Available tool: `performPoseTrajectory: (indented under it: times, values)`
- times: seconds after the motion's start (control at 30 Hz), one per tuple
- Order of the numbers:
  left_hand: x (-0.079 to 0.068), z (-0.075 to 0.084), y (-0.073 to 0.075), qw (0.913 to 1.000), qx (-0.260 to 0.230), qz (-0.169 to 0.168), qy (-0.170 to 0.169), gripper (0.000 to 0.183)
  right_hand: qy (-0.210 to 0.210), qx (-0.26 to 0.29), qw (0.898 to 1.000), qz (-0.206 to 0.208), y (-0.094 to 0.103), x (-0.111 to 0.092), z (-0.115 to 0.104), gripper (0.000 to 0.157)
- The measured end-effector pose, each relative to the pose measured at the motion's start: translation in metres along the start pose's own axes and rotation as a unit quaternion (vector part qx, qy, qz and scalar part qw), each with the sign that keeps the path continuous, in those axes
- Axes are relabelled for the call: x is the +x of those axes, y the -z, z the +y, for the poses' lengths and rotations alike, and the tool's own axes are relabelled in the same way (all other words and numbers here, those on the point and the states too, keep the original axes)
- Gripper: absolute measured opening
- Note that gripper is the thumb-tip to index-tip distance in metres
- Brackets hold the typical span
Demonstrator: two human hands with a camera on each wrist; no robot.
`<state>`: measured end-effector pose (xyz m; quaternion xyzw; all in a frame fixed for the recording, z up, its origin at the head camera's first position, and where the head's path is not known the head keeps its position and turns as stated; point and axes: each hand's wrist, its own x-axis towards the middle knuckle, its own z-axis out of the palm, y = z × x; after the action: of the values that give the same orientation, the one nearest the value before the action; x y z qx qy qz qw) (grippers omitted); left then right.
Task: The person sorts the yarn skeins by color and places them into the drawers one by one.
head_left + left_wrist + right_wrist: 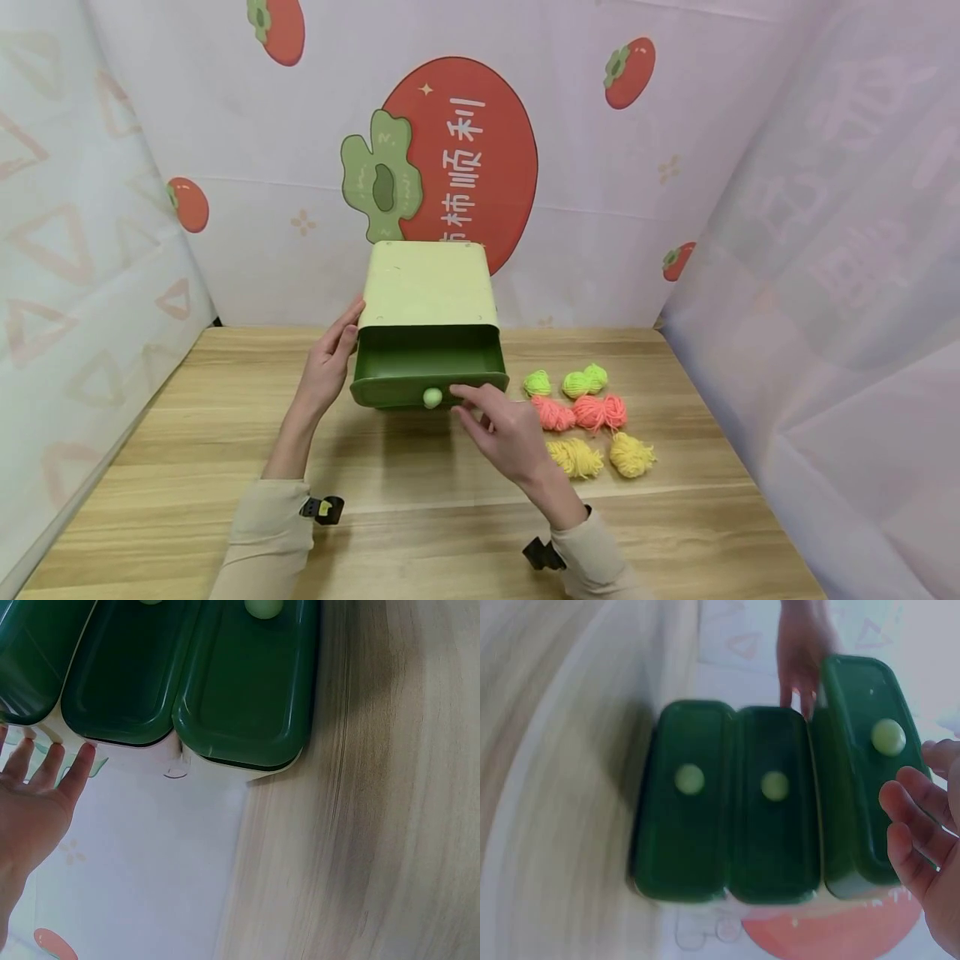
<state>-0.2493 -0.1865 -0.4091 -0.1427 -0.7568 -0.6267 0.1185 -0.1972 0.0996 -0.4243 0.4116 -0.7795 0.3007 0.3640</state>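
Note:
A small pale-yellow cabinet [431,283] with dark green drawers stands on the table. Its top drawer [390,392] is pulled out, and the part of its inside that shows is bare. A round light-green knob [432,397] sits on that drawer's front. The middle drawer [776,832] and bottom drawer [686,840], each with a like knob, are pushed in. My left hand [327,367] rests its straight fingers against the cabinet's left side. Beside the knob, my right hand [512,433] has its fingertips right at the drawer front, loosely bent and not round the knob.
Right of the cabinet lie small yarn bundles in pairs: green [585,381] at the back, pink [600,412] in the middle, yellow [632,455] in front. A printed cloth backdrop [600,208] stands close behind the cabinet, with cloth walls either side of the wooden table [420,533].

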Motion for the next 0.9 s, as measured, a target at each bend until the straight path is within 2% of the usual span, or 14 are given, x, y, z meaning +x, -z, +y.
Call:
performPoseTrajectory:
  times: [0.13,0.3,0.4,0.47,0.57,0.67,0.8,0.9]
  values:
    - [-0.001,0.000,0.000,1.0000,-0.001,0.001,0.000,0.047,0.005,0.017,1.000,0.020,0.016,-0.003,0.008,0.017]
    - [-0.002,0.001,-0.001,1.0000,-0.003,0.002,0.003,0.047,-0.013,0.064,0.995,0.077,0.035,-0.007,0.025,0.013]
    - [-0.003,0.001,-0.001,1.0000,-0.004,0.002,0.003,0.047,-0.057,0.063,0.991,0.102,0.046,-0.009,0.040,0.012]
    - [-0.003,0.000,-0.001,1.0000,-0.003,0.001,0.003,0.047,-0.098,0.044,0.989,0.102,0.052,-0.012,0.052,0.014]
    - [-0.003,-0.001,-0.001,1.0000,-0.001,0.003,0.001,0.047,-0.162,0.000,0.984,0.068,0.056,-0.016,0.071,0.017]
    - [-0.003,-0.003,-0.002,1.0000,-0.001,0.005,-0.001,0.046,-0.205,-0.036,0.978,0.017,0.056,-0.018,0.089,0.018]
    - [-0.003,-0.004,-0.002,1.0000,0.000,0.008,-0.003,0.046,-0.249,-0.078,0.963,-0.068,0.050,-0.022,0.108,0.023]
    - [-0.004,-0.004,-0.002,0.9999,0.003,0.009,-0.004,0.046,-0.274,-0.102,0.947,-0.136,0.044,-0.023,0.121,0.028]
